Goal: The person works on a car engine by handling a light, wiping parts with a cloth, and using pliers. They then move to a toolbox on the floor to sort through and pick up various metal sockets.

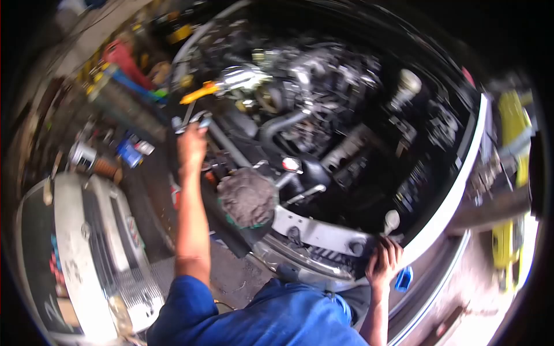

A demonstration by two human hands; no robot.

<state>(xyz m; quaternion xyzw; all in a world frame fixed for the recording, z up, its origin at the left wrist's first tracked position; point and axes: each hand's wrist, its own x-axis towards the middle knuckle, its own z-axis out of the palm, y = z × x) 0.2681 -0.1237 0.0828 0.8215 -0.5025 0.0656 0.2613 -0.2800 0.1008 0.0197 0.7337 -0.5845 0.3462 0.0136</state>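
Observation:
My left hand is stretched out to the left side of an open engine bay, its fingers closed around something shiny and metallic that motion blur hides. Just beyond it lies a work lamp with an orange handle and a bright, glaring head. My right hand rests on the car's front corner, fingers loosely bent and apart, holding nothing. Near its fingertips stands a white cap. A crumpled grey-brown cloth sits at the front of the bay, between my two arms.
The blurred engine fills the bay, bordered on the right by a white fender. A white car front stands at the left. A blue box and a white bucket are beyond it. Yellow stands are at the right.

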